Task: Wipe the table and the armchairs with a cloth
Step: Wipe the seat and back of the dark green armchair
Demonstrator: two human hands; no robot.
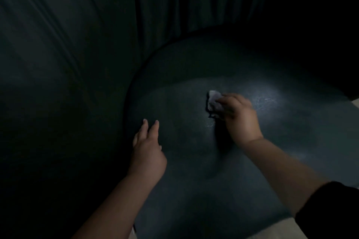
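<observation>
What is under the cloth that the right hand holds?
The crumpled cloth, gripped by the right hand, lies on the dark armchair seat. The patch of seat right beneath it is covered by cloth and fingers, so it cannot be seen.

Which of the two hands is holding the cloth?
The right hand grips the pale cloth against the dark seat cushion; the left hand holds nothing, fingers straight.

Pale cloth [214, 103], dark teal armchair [194, 64]
</observation>
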